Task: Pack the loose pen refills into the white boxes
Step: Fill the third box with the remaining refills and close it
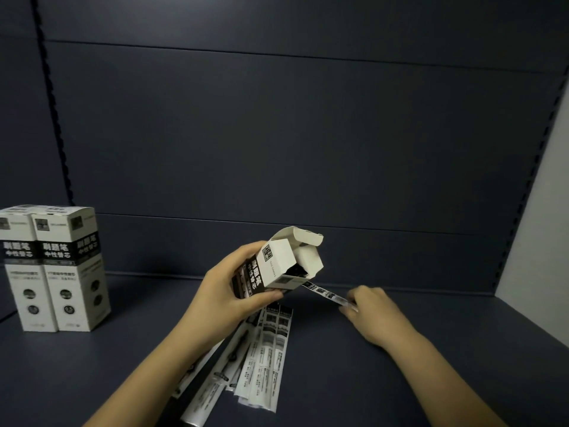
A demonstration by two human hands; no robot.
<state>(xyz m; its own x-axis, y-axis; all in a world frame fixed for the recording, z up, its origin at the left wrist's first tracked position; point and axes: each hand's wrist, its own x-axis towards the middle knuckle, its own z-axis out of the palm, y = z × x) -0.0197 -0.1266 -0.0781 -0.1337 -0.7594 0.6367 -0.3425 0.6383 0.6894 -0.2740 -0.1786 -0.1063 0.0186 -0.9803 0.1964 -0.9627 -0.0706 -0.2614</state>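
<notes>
Bottom centre, loose wrapped refills lie fanned on the dark shelf. Just above, left hand grips a tilted white box, flaps open, dark refills inside. Right hand pinches one refill at its mouth. Two closed boxes stand far left.

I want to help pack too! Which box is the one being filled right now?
Start at the dark shelf floor, where two closed white boxes stand upright at the far left. Near the middle, the left hand grips a third white box in the air. Unlike the others, it is tilted with its top flaps open, and the right hand holds a wrapped pen refill just below its mouth.
</notes>
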